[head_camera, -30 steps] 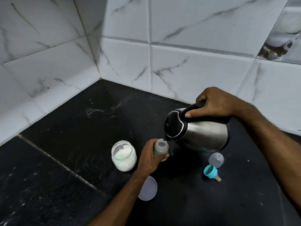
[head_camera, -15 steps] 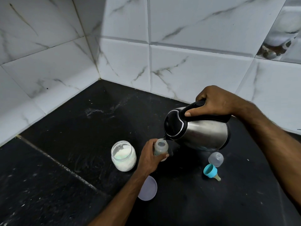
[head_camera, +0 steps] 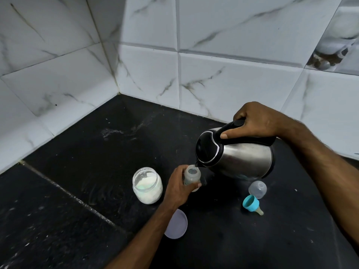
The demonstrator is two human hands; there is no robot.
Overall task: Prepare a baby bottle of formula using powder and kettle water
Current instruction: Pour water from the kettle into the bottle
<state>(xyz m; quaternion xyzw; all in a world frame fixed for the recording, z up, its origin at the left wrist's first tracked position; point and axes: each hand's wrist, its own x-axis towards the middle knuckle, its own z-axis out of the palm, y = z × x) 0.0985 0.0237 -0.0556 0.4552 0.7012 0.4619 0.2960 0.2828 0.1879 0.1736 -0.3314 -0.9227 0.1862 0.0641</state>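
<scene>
Baby bottle: small, translucent grey-green, uncapped, standing upright on the black counter near frame centre, with a thin stream of water entering its open mouth. Kettle: stainless steel body, black lid and handle, tipped toward 9 o'clock, its spout directly over the bottle mouth and just about touching the rim. Compared with the frames of one second and half a second ago, the arrangement is essentially unchanged; kettle tilt and bottle position match, and the pour continues. Left hand reaches in from 6 o'clock, fingers and thumb wrapped round the lower half of the bottle, steadying it on the counter. Right hand comes in from 3 o'clock, fingers curled over the kettle handle and thumb laid along its near side, wrist raised above the body. Powder jar, clear, lidless, partly filled with white powder, stands just at 9 o'clock of the left hand. Jar lid, pale lilac, lies flat at 6 o'clock of the bottle, partly under the left forearm. Clear dome cap and teal collar with teat lie at 4 o'clock of the bottle, below the kettle.
</scene>
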